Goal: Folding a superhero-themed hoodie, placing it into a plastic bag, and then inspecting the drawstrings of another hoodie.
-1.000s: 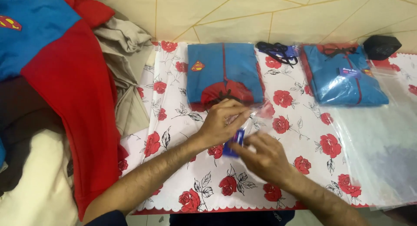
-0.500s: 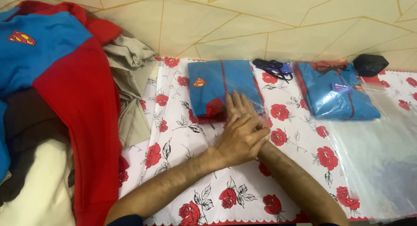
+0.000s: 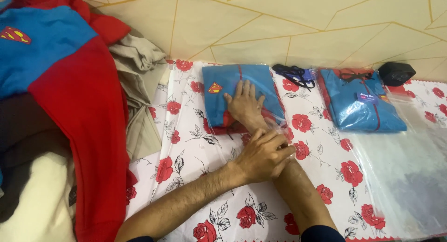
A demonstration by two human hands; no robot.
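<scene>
**Hands crossed over a bagged blue garment**

Right hand (image 3: 244, 104) lies flat, fingers spread and apart, palm down on the folded blue garment (image 3: 237, 95), which sits in a clear plastic bag (image 3: 274, 116). Gripping nothing, just pressing. Its forearm runs back under the other arm. Left hand (image 3: 263, 156) crosses over that forearm just below the wrist, fingers curled together at the open bottom edge of the bag; whether it pinches the plastic or only rests on it, cannot tell.

Blue garment is the landmark: it lies on the rose-print tabletop (image 3: 195, 149), near the far edge by the wall. It has a small emblem on its left half and red fabric showing at its near end. Just right of it, black scissors (image 3: 293, 74). Further right, a second bagged blue garment (image 3: 363, 104) with a small label on top. Beyond that, at the far right corner, a dark rounded object (image 3: 396, 73). Near side of the second garment, a stack of empty clear bags (image 3: 409, 177). Well left of the landmark, off the tabletop, a heap of red and blue clothes (image 3: 70, 84) over beige cloth (image 3: 135, 74).
</scene>
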